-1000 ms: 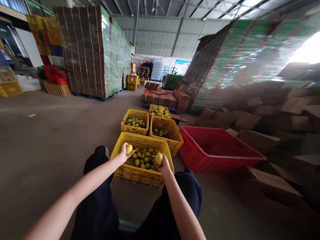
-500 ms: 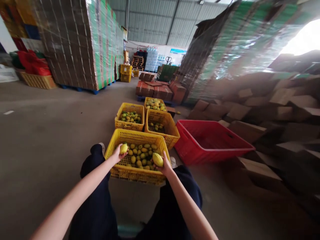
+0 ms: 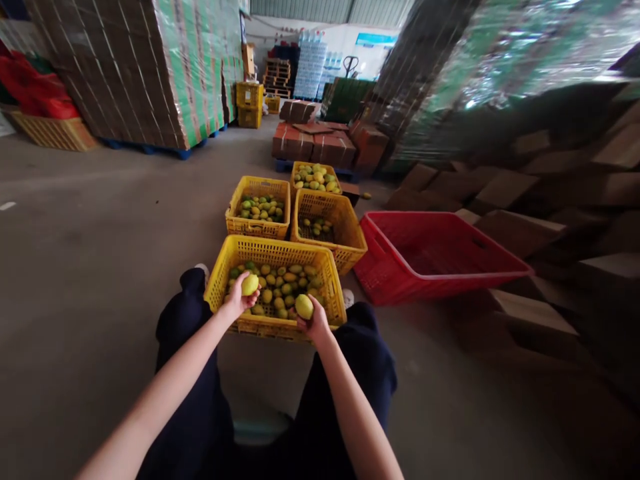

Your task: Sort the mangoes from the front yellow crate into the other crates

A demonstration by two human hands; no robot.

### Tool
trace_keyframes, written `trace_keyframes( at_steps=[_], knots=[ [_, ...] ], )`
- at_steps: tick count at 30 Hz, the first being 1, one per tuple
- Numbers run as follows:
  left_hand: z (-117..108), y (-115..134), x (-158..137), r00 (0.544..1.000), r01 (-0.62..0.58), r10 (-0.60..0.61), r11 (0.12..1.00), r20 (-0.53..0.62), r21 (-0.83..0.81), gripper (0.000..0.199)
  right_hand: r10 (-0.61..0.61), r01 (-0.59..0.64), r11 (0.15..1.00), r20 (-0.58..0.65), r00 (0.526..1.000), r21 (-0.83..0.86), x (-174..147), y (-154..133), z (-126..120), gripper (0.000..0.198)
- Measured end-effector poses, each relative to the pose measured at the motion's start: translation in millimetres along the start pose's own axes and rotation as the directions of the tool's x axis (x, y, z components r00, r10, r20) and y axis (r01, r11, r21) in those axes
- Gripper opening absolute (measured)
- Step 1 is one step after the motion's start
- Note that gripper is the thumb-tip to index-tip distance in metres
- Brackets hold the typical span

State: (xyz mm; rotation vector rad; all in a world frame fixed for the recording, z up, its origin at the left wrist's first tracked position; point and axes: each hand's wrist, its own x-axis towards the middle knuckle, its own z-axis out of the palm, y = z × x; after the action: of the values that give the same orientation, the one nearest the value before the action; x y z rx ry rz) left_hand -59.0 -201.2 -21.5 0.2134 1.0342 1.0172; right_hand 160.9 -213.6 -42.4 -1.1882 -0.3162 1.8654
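In the head view, my left hand [image 3: 242, 298] is closed around a yellow mango [image 3: 250, 285], above the left part of a yellow plastic crate [image 3: 220, 270]. My right hand [image 3: 316, 321] grips another yellow-green mango [image 3: 304, 307] over the crate's near right side. Several yellow and green mangoes [image 3: 287, 289] lie loose in the crate beneath both hands. The crate stands on the floor between my legs.
Behind it stand three more yellow crates: a left one [image 3: 231, 217], a right one [image 3: 356, 235] and a far one [image 3: 294, 175], all with mangoes. A large red bin [image 3: 450, 276] is to the right, beside piled cardboard boxes [image 3: 530, 230]. Wrapped pallet stacks [image 3: 185, 80] rise behind.
The view has tilted downward. My right hand has moved left with its mango, and the mango has turned in it. Both hands are now closer together, each still holding a mango.
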Motion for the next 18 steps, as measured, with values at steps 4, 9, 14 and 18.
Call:
trace_keyframes(
  at_steps=[4, 9, 14, 18],
  knots=[
    [3, -3, 1, 0.999, -0.031, 0.031, 1.000, -0.014, 0.000, 0.052, 0.033, -0.036, 0.998, 0.041, 0.999, 0.055, -2, 8, 11, 0.025],
    [12, -7, 0, 0.987, -0.146, 0.142, 0.989, -0.081, -0.037, 0.049, 0.020, -0.031, 0.995, 0.115, 0.993, 0.095, -2, 4, 26, 0.015],
    [14, -14, 0, 0.999, 0.013, -0.013, 1.000, 0.049, 0.017, 0.064, 0.027, -0.038, 0.995, 0.133, 0.991, 0.087, 1, 6, 29, 0.015],
    [19, -18, -3, 0.996, 0.055, -0.055, 0.998, 0.071, 0.014, 0.062, -0.041, 0.035, 0.995, 0.067, 0.997, 0.093, 3, 12, 30, 0.021]
  ],
)
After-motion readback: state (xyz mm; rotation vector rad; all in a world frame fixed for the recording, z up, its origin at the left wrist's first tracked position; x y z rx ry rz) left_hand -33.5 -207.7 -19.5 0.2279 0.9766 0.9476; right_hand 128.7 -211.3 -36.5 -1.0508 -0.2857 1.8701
